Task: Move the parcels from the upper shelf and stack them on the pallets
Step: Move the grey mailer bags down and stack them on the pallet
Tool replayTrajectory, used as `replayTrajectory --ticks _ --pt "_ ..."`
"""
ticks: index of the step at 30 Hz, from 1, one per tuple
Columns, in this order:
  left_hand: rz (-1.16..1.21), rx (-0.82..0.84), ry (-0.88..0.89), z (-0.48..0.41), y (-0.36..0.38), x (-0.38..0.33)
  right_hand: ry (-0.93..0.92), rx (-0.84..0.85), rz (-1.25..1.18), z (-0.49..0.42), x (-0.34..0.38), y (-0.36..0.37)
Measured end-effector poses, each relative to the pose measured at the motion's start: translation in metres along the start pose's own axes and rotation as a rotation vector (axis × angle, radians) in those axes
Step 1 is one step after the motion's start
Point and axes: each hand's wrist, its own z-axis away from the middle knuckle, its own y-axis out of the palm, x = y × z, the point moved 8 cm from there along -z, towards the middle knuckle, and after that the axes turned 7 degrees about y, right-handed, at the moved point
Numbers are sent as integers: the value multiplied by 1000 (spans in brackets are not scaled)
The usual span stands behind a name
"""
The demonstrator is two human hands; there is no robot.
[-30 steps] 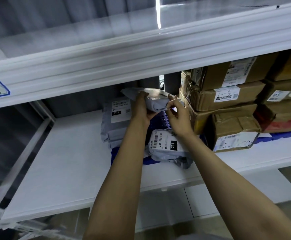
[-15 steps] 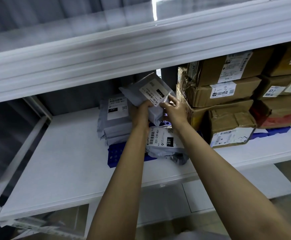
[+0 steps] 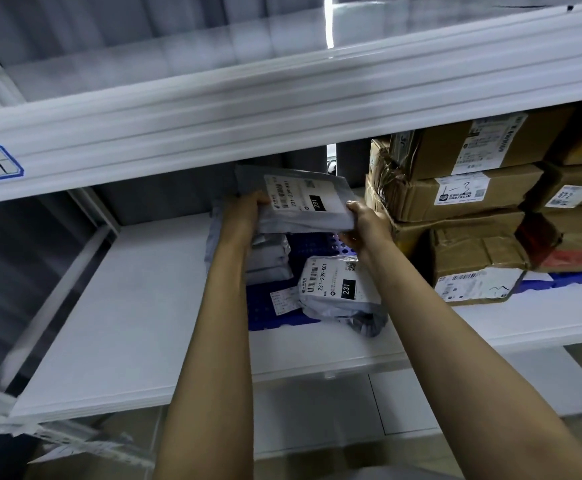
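Though the parcel (image 3: 300, 216) is grey, it's white-labelled.

head cam | faces fwd/up at shelf (image 3: 116, 306) | close, arm's reach | single view

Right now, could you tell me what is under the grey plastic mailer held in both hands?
A stack of grey plastic mailers and a blue perforated tray; the held mailer covers the stack's top.
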Motion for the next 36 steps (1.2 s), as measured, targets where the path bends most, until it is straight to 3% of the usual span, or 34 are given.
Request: replayTrajectory --ticks 6,10,16,20,27,36 --pt "197 -164 130 -4 0 1 28 -31 -204 1 -6 6" --pt "169 -125 221 7 37 8 -8 -27 -306 7 -8 14" --pt "-145 -137 310 14 70 9 -66 -43 -262 12 -2 10" --pt "-309 -131 263 0 72 8 -6 -91 -248 2 -1 -3" --pt "-540 10 197 -13 82 14 8 -219 -27 -26 -5 -10" --pt "-735 282 152 5 97 48 -120 -327 497 -52 3 -12"
